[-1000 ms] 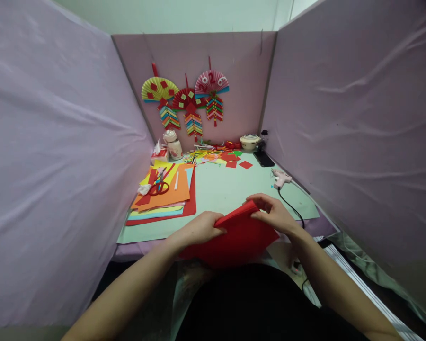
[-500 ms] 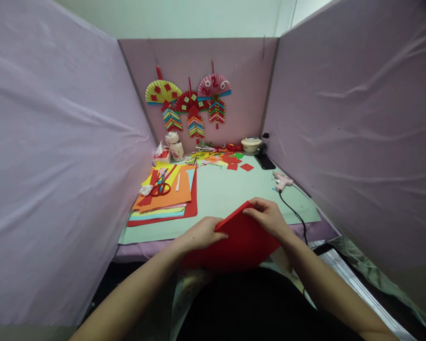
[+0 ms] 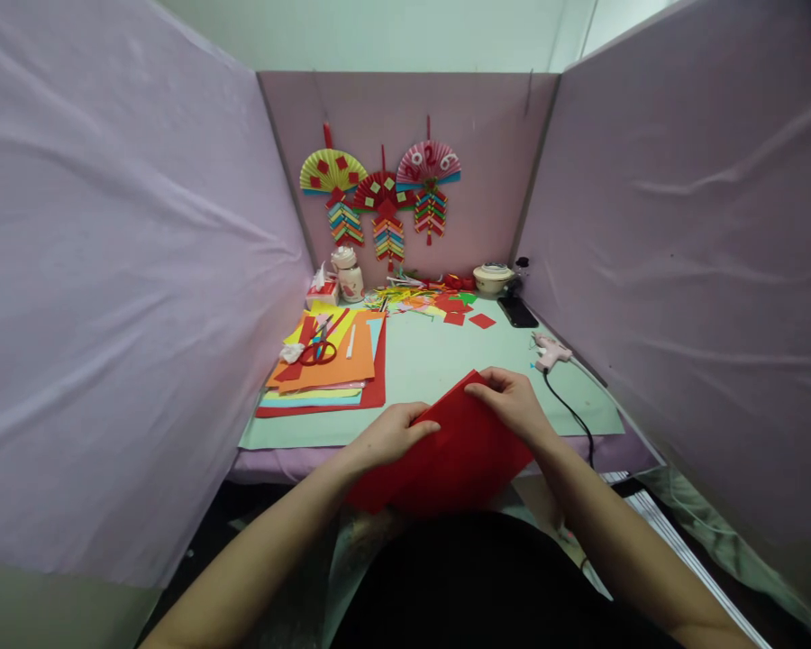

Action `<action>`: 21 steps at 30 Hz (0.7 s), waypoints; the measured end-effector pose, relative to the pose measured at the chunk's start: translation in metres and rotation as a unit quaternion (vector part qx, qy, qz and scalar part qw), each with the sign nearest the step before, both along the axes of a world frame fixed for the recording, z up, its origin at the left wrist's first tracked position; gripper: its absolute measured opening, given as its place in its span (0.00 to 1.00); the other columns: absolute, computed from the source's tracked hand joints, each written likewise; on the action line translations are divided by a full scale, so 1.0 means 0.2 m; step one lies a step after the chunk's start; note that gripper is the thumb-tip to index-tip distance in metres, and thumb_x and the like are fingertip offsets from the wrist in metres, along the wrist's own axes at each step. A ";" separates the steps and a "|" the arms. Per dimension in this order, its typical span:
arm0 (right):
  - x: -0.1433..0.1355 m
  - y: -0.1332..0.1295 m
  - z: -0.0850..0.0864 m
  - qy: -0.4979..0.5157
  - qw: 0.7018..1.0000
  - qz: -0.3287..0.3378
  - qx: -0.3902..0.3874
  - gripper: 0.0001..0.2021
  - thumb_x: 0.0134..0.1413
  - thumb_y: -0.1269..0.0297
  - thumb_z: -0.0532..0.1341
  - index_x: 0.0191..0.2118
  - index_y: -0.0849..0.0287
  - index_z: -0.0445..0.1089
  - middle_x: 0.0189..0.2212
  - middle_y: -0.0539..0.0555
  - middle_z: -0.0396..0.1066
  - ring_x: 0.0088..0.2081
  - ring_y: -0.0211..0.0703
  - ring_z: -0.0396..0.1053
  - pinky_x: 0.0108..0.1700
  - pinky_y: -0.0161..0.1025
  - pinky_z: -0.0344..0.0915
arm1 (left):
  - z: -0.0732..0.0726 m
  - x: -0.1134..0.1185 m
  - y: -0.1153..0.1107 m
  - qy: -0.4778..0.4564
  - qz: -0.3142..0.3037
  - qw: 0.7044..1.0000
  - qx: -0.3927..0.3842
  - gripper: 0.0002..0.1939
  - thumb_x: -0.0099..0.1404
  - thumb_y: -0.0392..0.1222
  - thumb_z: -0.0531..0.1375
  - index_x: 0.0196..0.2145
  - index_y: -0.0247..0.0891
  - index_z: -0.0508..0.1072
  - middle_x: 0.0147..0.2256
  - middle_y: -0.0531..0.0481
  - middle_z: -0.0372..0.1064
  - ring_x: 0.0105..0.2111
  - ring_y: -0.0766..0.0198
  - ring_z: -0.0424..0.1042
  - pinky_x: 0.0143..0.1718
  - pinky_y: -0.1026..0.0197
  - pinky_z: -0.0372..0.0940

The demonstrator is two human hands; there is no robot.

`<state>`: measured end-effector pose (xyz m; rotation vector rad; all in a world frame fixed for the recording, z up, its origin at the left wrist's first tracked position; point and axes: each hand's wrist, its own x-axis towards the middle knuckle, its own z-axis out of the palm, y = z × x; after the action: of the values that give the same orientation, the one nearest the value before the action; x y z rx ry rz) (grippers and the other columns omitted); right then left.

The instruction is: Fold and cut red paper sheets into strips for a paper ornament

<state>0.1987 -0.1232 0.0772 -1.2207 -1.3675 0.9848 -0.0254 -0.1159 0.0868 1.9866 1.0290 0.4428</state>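
Observation:
Red paper (image 3: 463, 460) hangs tilted over my lap at the table's front edge, apparently more than one sheet. My left hand (image 3: 396, 437) is closed on its upper left edge, thumb on the near face. At the upper right corner, my right hand (image 3: 506, 401) pinches the same paper between thumb and fingers. Left of my hands on the table lies a stack of coloured paper (image 3: 358, 374) in orange, yellow, blue and red. Red-handled scissors (image 3: 319, 352) and a white stick (image 3: 350, 341) rest on the stack.
A pink glue gun (image 3: 551, 351) with a black cable lies at the right, near a black phone (image 3: 517, 313). Paper scraps (image 3: 419, 297), a bottle (image 3: 349, 278), a tissue box (image 3: 323, 290) and a lidded bowl (image 3: 493, 278) stand along the back. Fan decorations (image 3: 384, 194) hang behind.
The view has shifted, so the table appears farther right. The red paper's upper edge now looks thinner and its lower part more fanned out. Both hands keep their grip.

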 end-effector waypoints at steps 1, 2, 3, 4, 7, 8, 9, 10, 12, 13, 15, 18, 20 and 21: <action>0.00 0.00 0.00 0.000 1.000 0.005 -0.002 0.13 0.47 0.52 0.66 0.28 0.58 0.71 0.25 0.50 0.73 0.27 0.40 0.68 0.29 0.36 0.63 | 0.00 0.00 0.00 0.002 0.002 1.000 0.002 0.14 0.64 0.48 0.53 0.36 0.37 0.73 0.35 0.50 0.73 0.36 0.59 0.70 0.37 0.62 0.61; 0.01 0.00 0.00 -0.001 1.000 0.015 -0.002 0.13 0.47 0.52 0.66 0.29 0.58 0.72 0.26 0.50 0.74 0.28 0.41 0.69 0.31 0.37 0.64 | 0.00 0.00 -0.01 0.004 0.005 1.000 0.003 0.13 0.64 0.48 0.53 0.36 0.37 0.73 0.35 0.50 0.73 0.36 0.59 0.70 0.37 0.62 0.61; 0.01 0.01 0.01 -0.003 1.000 0.028 0.000 0.12 0.47 0.53 0.66 0.32 0.57 0.73 0.29 0.51 0.75 0.30 0.43 0.70 0.33 0.37 0.65 | 0.00 -0.01 -0.01 0.005 0.007 1.000 0.004 0.13 0.64 0.48 0.53 0.36 0.37 0.73 0.34 0.51 0.73 0.35 0.59 0.70 0.36 0.62 0.61; 0.02 0.01 0.01 -0.006 0.999 0.045 0.002 0.13 0.47 0.54 0.66 0.35 0.57 0.74 0.32 0.51 0.76 0.33 0.44 0.71 0.35 0.38 0.66 | 0.00 -0.01 -0.01 0.005 0.008 1.000 0.006 0.13 0.64 0.48 0.53 0.36 0.37 0.73 0.34 0.51 0.73 0.35 0.59 0.69 0.36 0.62 0.61; 0.05 0.01 0.04 -0.016 0.996 0.085 -0.001 0.17 0.48 0.55 0.66 0.44 0.55 0.74 0.37 0.52 0.77 0.37 0.45 0.73 0.40 0.39 0.67 | -0.01 -0.01 -0.02 0.004 0.009 1.000 0.019 0.13 0.64 0.48 0.53 0.36 0.38 0.73 0.34 0.51 0.73 0.35 0.59 0.69 0.35 0.62 0.61; 0.06 0.01 0.04 -0.018 0.996 0.088 -0.004 0.16 0.49 0.55 0.65 0.43 0.55 0.75 0.38 0.53 0.77 0.38 0.45 0.73 0.40 0.40 0.67 | -0.01 -0.01 -0.02 0.004 0.007 1.000 0.025 0.13 0.64 0.47 0.54 0.37 0.38 0.73 0.35 0.51 0.73 0.35 0.59 0.69 0.36 0.62 0.61; 0.06 0.01 0.05 -0.021 0.996 0.083 -0.004 0.15 0.49 0.54 0.65 0.41 0.55 0.75 0.37 0.52 0.77 0.37 0.45 0.72 0.40 0.40 0.67 | -0.01 -0.01 -0.03 0.003 0.005 1.000 0.030 0.12 0.64 0.47 0.54 0.37 0.38 0.73 0.35 0.51 0.73 0.35 0.60 0.69 0.36 0.62 0.60; 0.06 0.01 0.06 -0.023 0.997 0.074 -0.001 0.13 0.49 0.54 0.64 0.38 0.56 0.76 0.36 0.52 0.77 0.37 0.45 0.72 0.40 0.39 0.67 | -0.02 -0.01 -0.03 0.003 0.005 0.999 0.034 0.12 0.64 0.47 0.54 0.36 0.38 0.73 0.34 0.52 0.72 0.35 0.60 0.69 0.36 0.62 0.60; 0.05 0.00 0.07 -0.031 0.998 0.054 0.014 0.12 0.49 0.54 0.65 0.34 0.57 0.76 0.33 0.52 0.77 0.36 0.44 0.72 0.40 0.39 0.66 | -0.03 0.00 -0.03 0.001 0.008 0.999 0.038 0.12 0.64 0.47 0.54 0.36 0.38 0.72 0.34 0.52 0.72 0.34 0.60 0.69 0.35 0.63 0.60; 0.05 0.00 0.07 -0.034 0.998 0.049 0.020 0.11 0.49 0.54 0.65 0.33 0.57 0.75 0.32 0.52 0.77 0.35 0.44 0.72 0.40 0.39 0.66 | -0.03 0.01 -0.04 0.000 0.011 0.999 0.038 0.12 0.64 0.47 0.54 0.35 0.38 0.72 0.33 0.52 0.72 0.34 0.60 0.69 0.35 0.63 0.60; 0.04 -0.01 0.07 -0.040 0.998 0.045 0.028 0.11 0.49 0.54 0.65 0.32 0.57 0.75 0.31 0.52 0.77 0.35 0.44 0.71 0.39 0.39 0.66 | -0.03 0.01 -0.05 -0.004 0.016 0.999 0.032 0.12 0.64 0.47 0.55 0.36 0.38 0.73 0.34 0.52 0.73 0.35 0.60 0.69 0.36 0.62 0.61; 0.04 0.00 0.07 -0.049 0.998 0.034 0.036 0.12 0.49 0.53 0.64 0.31 0.57 0.75 0.31 0.52 0.77 0.34 0.44 0.71 0.39 0.39 0.65 | 0.00 -0.02 -0.05 -0.022 -0.015 1.000 -0.009 0.15 0.62 0.48 0.58 0.43 0.39 0.73 0.41 0.51 0.74 0.41 0.57 0.70 0.42 0.62 0.62; 0.07 0.02 0.06 -0.051 0.998 0.015 0.038 0.12 0.49 0.53 0.64 0.31 0.57 0.75 0.31 0.52 0.76 0.34 0.44 0.71 0.39 0.40 0.65 | 0.02 -0.06 -0.05 -0.015 -0.052 0.997 -0.053 0.23 0.58 0.50 0.62 0.50 0.40 0.71 0.47 0.49 0.73 0.45 0.55 0.70 0.45 0.60 0.62; 0.09 0.03 0.06 -0.049 0.998 0.003 0.039 0.13 0.49 0.52 0.64 0.31 0.57 0.75 0.30 0.52 0.76 0.34 0.45 0.71 0.38 0.40 0.65 | 0.02 -0.09 -0.05 -0.003 -0.068 0.995 -0.074 0.27 0.56 0.52 0.64 0.52 0.40 0.70 0.49 0.48 0.72 0.47 0.54 0.70 0.46 0.60 0.63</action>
<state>0.2172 -0.1162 0.0885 -1.2196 -1.4728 0.8769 -0.0437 -0.1261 0.0913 1.9075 0.8911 0.2901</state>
